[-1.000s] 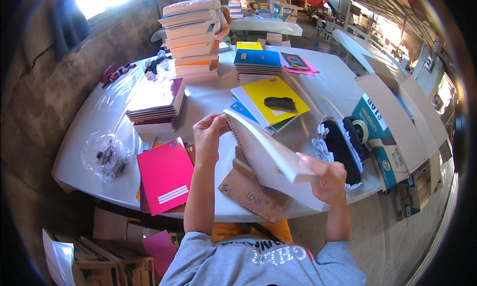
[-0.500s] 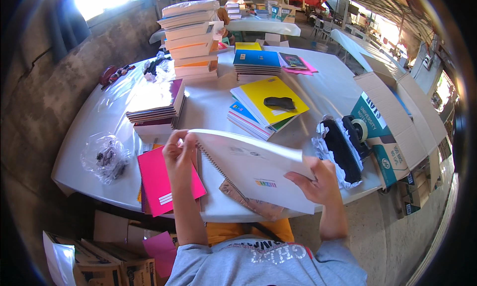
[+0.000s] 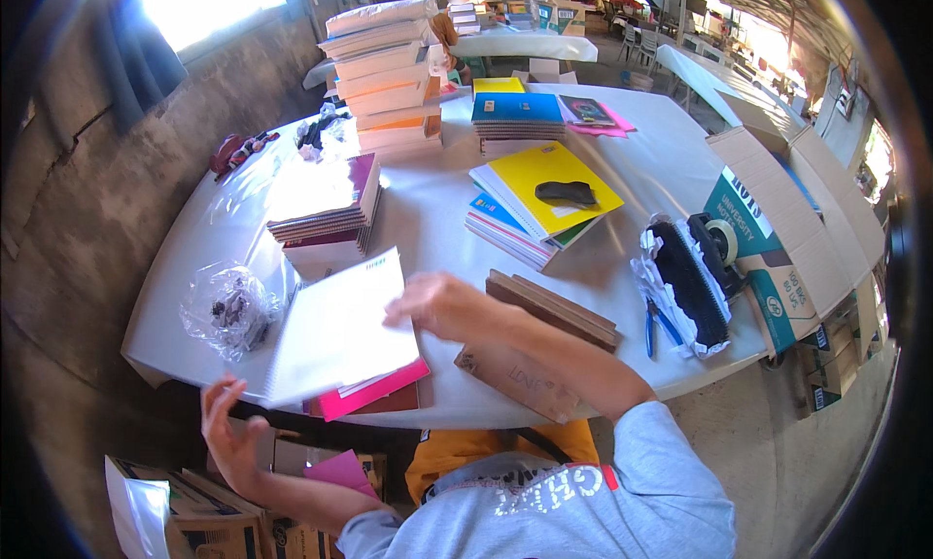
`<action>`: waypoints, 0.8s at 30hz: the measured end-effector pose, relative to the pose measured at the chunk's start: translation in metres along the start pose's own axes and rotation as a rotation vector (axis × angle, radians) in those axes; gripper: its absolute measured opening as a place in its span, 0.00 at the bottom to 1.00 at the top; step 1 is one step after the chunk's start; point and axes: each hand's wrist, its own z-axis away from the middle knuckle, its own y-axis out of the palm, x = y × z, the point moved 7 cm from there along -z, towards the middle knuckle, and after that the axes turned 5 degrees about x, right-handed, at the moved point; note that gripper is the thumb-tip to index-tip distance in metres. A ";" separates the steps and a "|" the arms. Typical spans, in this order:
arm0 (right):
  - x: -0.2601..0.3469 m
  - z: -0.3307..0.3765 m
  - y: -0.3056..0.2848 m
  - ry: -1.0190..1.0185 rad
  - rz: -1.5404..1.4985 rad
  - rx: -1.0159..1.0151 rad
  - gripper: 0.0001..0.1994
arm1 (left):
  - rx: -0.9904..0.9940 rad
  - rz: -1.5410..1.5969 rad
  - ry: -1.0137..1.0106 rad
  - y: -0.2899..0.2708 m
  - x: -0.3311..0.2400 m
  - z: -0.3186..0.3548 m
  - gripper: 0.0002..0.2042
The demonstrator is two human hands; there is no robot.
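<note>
A white spiral notebook (image 3: 340, 316) lies over a pink notebook (image 3: 374, 392) at the table's front left. At its right edge is my right hand (image 3: 447, 306), fingers reaching over the cover and touching or nearly touching it. My left hand (image 3: 233, 428) is open just off the notebook's near left corner, fingers spread and holding nothing. To the right, two brown wooden pieces (image 3: 549, 311) rest behind a flat brown board (image 3: 515, 379) with handwriting on it.
Notebook stacks (image 3: 520, 122) stand farther back, one topped by a yellow notebook (image 3: 544, 175) carrying a black object (image 3: 566, 193). Blue-handled pliers (image 3: 661, 326) lie beside a black comb-like tool (image 3: 688, 287). Crumpled plastic (image 3: 230, 311) sits left; an open carton (image 3: 777, 238) stands right.
The white notebook went from between both hands onto the pink one at left. My left hand let go and dropped toward me; my right hand crossed leftward. The wooden pieces and pliers came into sight.
</note>
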 end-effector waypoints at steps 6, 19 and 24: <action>0.035 0.070 -0.006 0.360 0.415 0.442 0.24 | -0.101 0.297 -0.343 0.058 0.026 0.023 0.20; 0.023 0.221 -0.101 1.022 0.516 -0.182 0.30 | 0.338 0.618 -0.069 0.289 -0.112 -0.120 0.17; 0.003 0.226 -0.118 1.060 0.111 -0.132 0.22 | 0.490 0.537 -0.106 0.358 -0.090 -0.144 0.15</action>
